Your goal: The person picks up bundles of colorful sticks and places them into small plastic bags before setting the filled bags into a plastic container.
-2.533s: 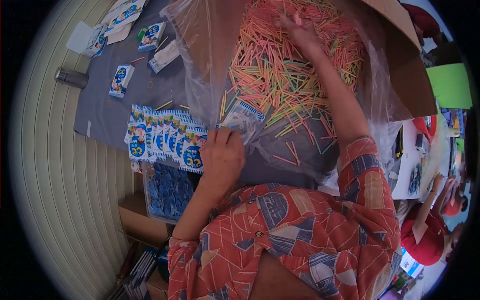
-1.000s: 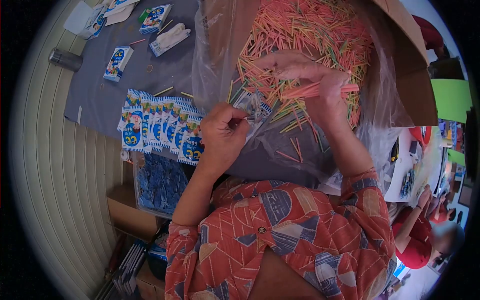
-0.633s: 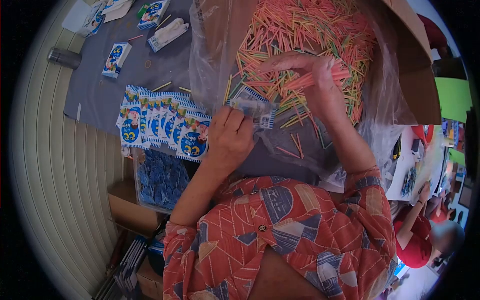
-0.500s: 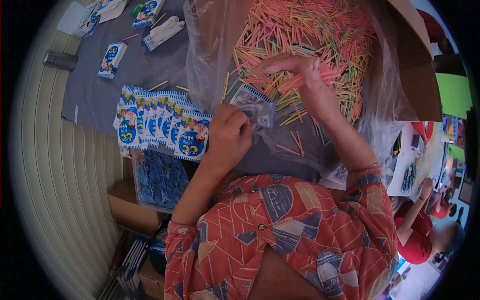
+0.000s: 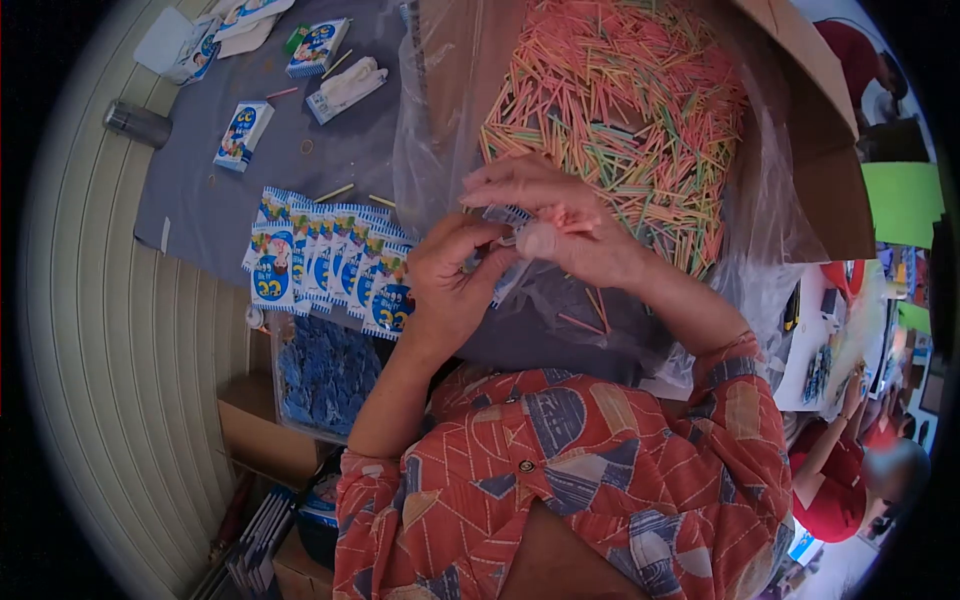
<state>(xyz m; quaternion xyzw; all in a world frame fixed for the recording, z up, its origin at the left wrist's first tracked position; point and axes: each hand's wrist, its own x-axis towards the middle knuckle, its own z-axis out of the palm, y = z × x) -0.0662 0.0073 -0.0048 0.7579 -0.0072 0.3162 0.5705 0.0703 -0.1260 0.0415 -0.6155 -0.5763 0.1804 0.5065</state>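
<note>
My left hand is closed, thumb and fingers pinching the edge of a small clear packet with blue markings. Against that packet comes my right hand, wrapped around a bundle of short pink sticks whose ends show between thumb and palm. Fingers of both hands hide most of the packet, so whether any stick is inside cannot be seen. Beyond my right hand spreads a large heap of thin pink, yellow and green sticks. Several printed blue-and-white packets overlap in a row left of my left hand.
Clear plastic sheeting lines an open cardboard box around the heap. On the grey cloth lie small printed boxes and a metal cylinder. A bin of blue pieces sits below. A person in red is at right.
My right hand has moved left and down from the heap, bringing the pink sticks to the packet. My left hand has lifted the packet's edge; the packet was lying flatter before.
</note>
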